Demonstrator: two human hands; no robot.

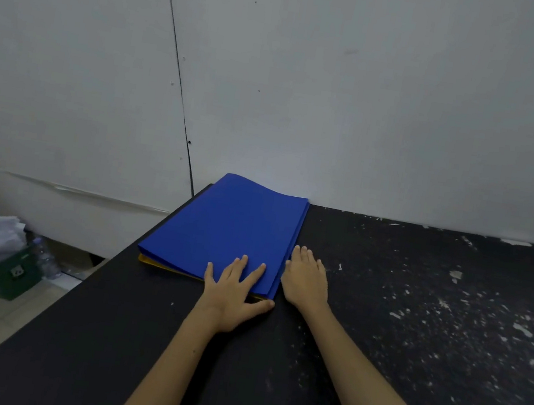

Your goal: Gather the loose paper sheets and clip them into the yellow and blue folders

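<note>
A closed blue folder (230,228) lies at the far left corner of the black table (413,328), its far end touching the wall. Under it a yellow folder (159,265) shows only as a thin strip along the near edge. My left hand (233,292) rests flat on the blue folder's near right corner, fingers spread, thumb at the corner. My right hand (306,279) lies flat on the table against the folder's right edge, fingers together. No loose paper sheets are visible.
The tabletop is speckled with white flecks on the right. A white wall (378,97) rises directly behind the table. On the tiled floor to the left stands a green bin (10,276) stuffed with crumpled paper, with a plastic bottle (46,256) beside it.
</note>
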